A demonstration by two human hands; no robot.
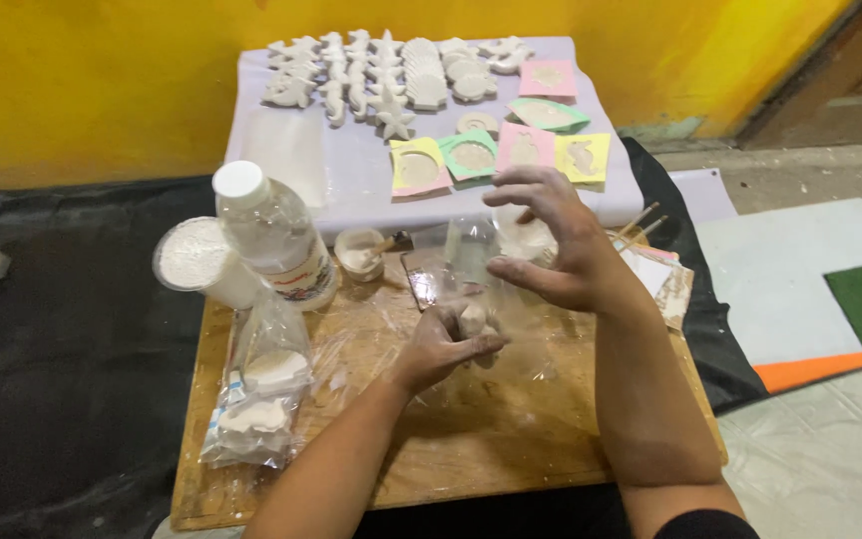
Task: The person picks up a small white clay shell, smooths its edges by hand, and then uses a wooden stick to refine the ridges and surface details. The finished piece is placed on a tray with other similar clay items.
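Observation:
My left hand [443, 342] is closed around a small white plaster piece [472, 317] and rests on a wooden board [491, 439]. My right hand [551, 235] hovers just above and beyond it, fingers spread and curled, pulling at a thin clear plastic bag [466, 262] that rises from the left hand. The film is nearly see-through, so its edges are hard to trace.
A clear plastic bottle [273, 235], a round tub of white powder [195, 256] and a small cup of white paste [360, 252] stand at the board's far left. Bagged plaster shapes [256, 399] lie at left. Behind, a white box [331, 170] carries several plaster figures [381, 75] and coloured moulds [496, 150].

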